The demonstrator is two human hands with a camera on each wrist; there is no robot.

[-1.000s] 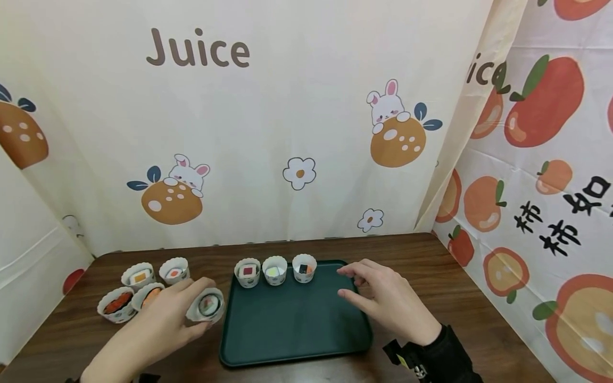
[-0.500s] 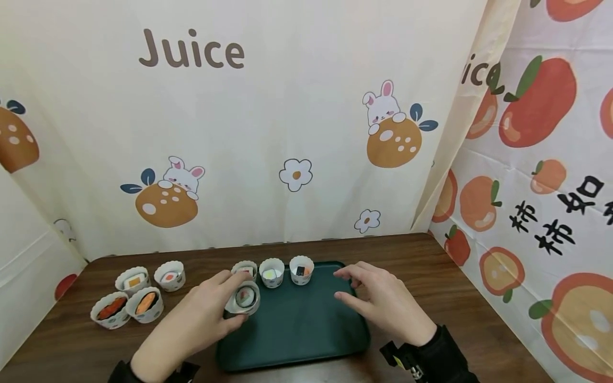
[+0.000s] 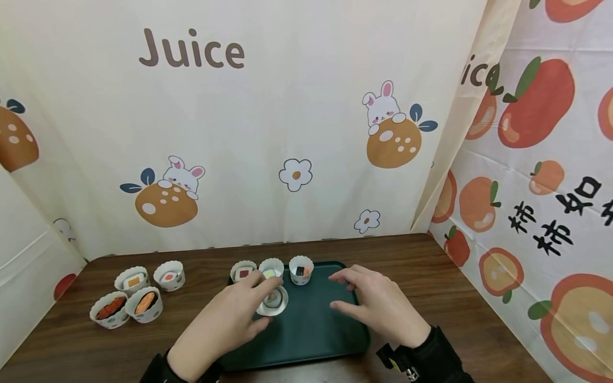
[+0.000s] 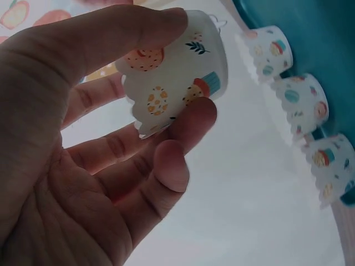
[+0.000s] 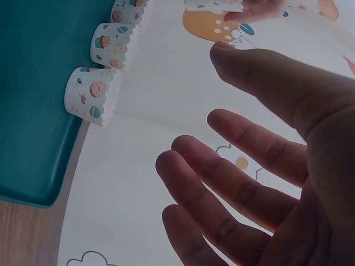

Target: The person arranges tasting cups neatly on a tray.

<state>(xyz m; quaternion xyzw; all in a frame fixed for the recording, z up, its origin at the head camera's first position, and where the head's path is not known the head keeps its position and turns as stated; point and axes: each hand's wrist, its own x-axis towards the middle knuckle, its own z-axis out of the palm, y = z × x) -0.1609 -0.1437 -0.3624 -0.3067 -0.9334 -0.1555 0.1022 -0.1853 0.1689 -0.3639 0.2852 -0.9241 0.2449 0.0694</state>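
My left hand [image 3: 230,316] pinches a patterned paper cup [image 4: 177,72] between thumb and fingers, over the left part of the dark green tray [image 3: 311,335]. A round sushi roll [image 3: 273,299] with a pale rim shows inside that cup. Behind it, along the tray's far edge, stand three more paper cups, the rightmost one [image 3: 301,270] with a black and orange piece inside. My right hand [image 3: 383,306] hovers at the tray's right side, fingers loosely bent and apart, with nothing in them. In the right wrist view its fingers [image 5: 194,160] are spread.
Several paper cups holding sushi pieces stand at the left of the brown table [image 3: 431,282], among them a cup with a red topping [image 3: 111,308] and a cup with an orange topping [image 3: 145,304]. A printed curtain [image 3: 249,127] hangs right behind the table.
My left hand has carried the cup with the sushi roll rightward, from beside the other cups at the left to above the tray. My right hand has barely moved.
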